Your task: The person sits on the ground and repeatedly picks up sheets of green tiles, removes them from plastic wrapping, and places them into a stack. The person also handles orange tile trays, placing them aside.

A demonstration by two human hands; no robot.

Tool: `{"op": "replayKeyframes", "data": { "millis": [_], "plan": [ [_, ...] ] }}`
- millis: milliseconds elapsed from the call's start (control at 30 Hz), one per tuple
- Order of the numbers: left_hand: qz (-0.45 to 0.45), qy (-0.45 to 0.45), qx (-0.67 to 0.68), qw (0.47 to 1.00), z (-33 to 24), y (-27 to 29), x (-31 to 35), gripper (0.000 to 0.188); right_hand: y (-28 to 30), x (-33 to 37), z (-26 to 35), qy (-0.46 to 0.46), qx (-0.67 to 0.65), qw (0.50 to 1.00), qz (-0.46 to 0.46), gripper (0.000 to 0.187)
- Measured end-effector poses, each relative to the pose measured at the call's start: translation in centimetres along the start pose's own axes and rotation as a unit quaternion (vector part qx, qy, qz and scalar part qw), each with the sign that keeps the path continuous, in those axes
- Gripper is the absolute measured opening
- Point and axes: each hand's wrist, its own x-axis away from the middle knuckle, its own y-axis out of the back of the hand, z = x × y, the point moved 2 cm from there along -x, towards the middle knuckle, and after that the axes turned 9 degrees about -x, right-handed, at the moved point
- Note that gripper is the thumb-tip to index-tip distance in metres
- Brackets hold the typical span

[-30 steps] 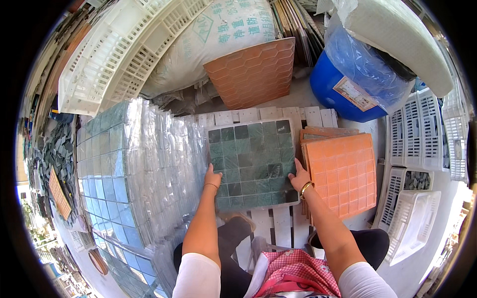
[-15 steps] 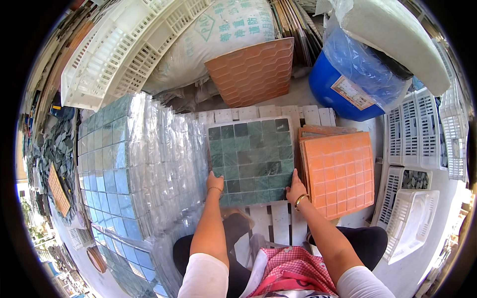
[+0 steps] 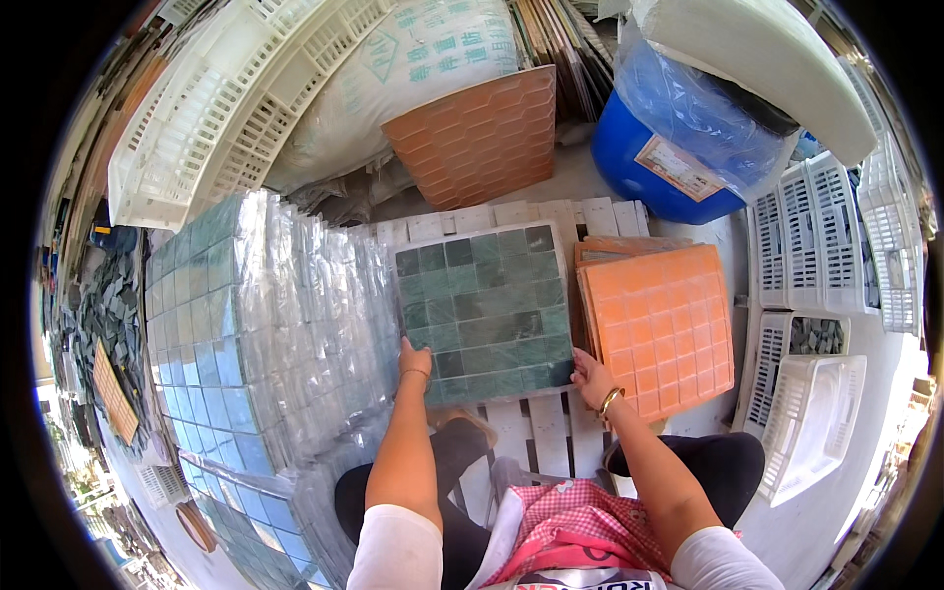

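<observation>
A square sheet of dark green mosaic tiles (image 3: 482, 310) lies in front of me on a white slatted pallet (image 3: 511, 438), its squares varying from grey-green to nearly black. My left hand (image 3: 415, 361) is closed on the sheet's left edge near the lower corner. At the lower right corner, my right hand (image 3: 591, 380) pinches the edge between thumb and fingers. Close on the left stands a long row of plastic-wrapped tile sheets (image 3: 315, 315), the front one showing green squares. Just right of the sheet rests a stack of orange gridded trays (image 3: 661, 329).
Behind the pallet are a brown panel with a hexagon pattern (image 3: 479, 138), a white woven sack (image 3: 403, 74) and a blue drum (image 3: 654, 157) with plastic film. White crates (image 3: 811, 423) line the right; a large white crate (image 3: 231, 103) leans at the far left.
My right hand has slid down the sheet's right edge to its lower corner. My left hand stays at the left edge. The whole view has shifted slightly.
</observation>
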Motion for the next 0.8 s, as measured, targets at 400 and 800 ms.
{"op": "replayKeyframes", "data": {
  "millis": [400, 800],
  "plan": [
    [-0.057, -0.419, -0.392, 0.817, -7.2, -2.9, 12.5, 0.064, 0.5, 3.7, 0.0, 0.024, -0.032, 0.992, -0.122, 0.035],
    [0.102, -0.431, -0.58, 0.683, -1.8, -8.8, 20.0, 0.041, 5.7, 11.7, -5.6, -0.211, -0.079, 0.718, -0.659, 0.008]
  ]
}}
